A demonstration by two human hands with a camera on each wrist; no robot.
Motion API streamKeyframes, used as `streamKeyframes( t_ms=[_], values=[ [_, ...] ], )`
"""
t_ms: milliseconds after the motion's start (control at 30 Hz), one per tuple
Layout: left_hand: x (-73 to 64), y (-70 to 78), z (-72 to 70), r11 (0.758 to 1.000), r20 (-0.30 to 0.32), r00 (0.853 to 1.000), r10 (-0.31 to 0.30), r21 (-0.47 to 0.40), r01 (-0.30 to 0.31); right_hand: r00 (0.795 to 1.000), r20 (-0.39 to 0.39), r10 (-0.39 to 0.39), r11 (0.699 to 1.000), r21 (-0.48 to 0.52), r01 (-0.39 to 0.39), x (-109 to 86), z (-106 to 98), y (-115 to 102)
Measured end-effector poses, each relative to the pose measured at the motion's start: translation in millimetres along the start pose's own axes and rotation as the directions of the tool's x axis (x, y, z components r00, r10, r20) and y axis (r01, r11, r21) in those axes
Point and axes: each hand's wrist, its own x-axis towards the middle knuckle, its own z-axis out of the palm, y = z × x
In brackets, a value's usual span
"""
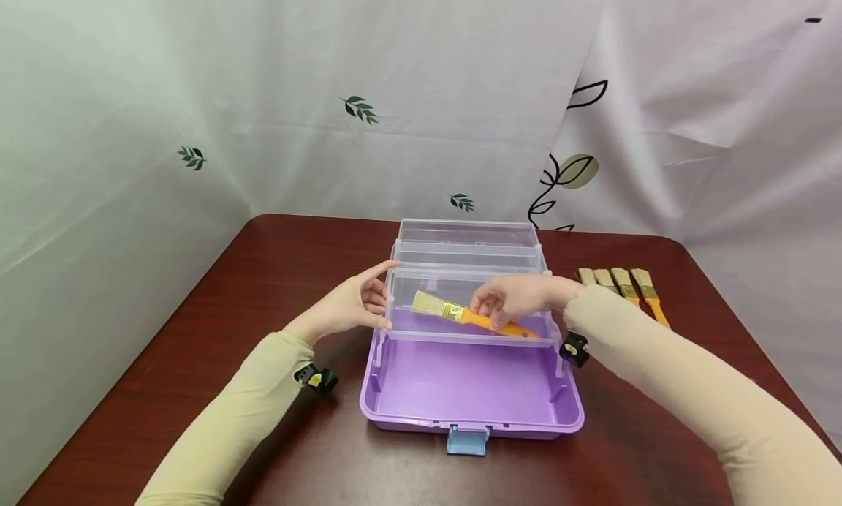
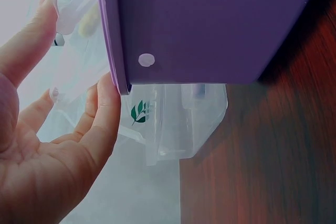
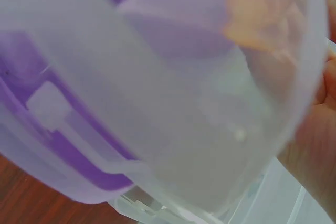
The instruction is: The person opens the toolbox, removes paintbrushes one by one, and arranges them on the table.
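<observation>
A purple toolbox (image 1: 470,382) stands open on the table, its clear trays raised in tiers behind the purple base. My right hand (image 1: 509,299) pinches the orange handle of a paintbrush (image 1: 437,306), held over the front clear tray (image 1: 421,335) with pale bristles pointing left. At the tray's left end, my left hand (image 1: 358,301) grips it, thumb at the front corner and index finger at the rear edge. The left wrist view shows these fingers (image 2: 105,114) beside the purple wall. In the right wrist view, the tray's clear wall hides much of the brush.
Several more paintbrushes (image 1: 647,290) lie side by side on the dark red table (image 1: 296,250), right of the toolbox. A blue latch (image 1: 468,441) hangs from the toolbox's front. Pale cloth (image 1: 296,89) with leaf prints surrounds the table's back and sides.
</observation>
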Motion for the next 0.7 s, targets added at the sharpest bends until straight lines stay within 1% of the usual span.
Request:
streamKeyframes(
  t_ms=[200, 333, 500, 600, 700],
  values=[
    [-0.1, -0.4, 1.0, 1.0, 0.003, 1.0, 0.008, 0.001, -0.008, 1.0, -0.015, -0.01, 0.994, 0.105, 0.011, -4.8, -2.5, 1.3],
    [0.0, -0.3, 1.0, 1.0, 0.001, 1.0, 0.013, -0.004, -0.013, 0.998, -0.045, -0.046, 0.977, 0.205, 0.054, -7.6, -6.4, 1.4],
    [-0.2, 0.2, 0.5, 1.0, 0.002, 1.0, 0.012, -0.004, -0.012, 0.993, -0.06, -0.106, 0.932, 0.341, 0.12, -10.2, -9.4, 4.4],
    [-0.5, 0.2, 0.3, 1.0, 0.003, 1.0, 0.013, -0.007, -0.013, 0.988, -0.078, -0.135, 0.89, 0.429, 0.156, -12.6, -9.7, 5.9],
    [-0.9, 0.5, -0.3, 1.0, 0.003, 1.0, 0.008, -0.007, -0.008, 0.983, -0.105, -0.149, 0.833, 0.522, 0.182, -15.4, -9.2, 6.1]
  ],
)
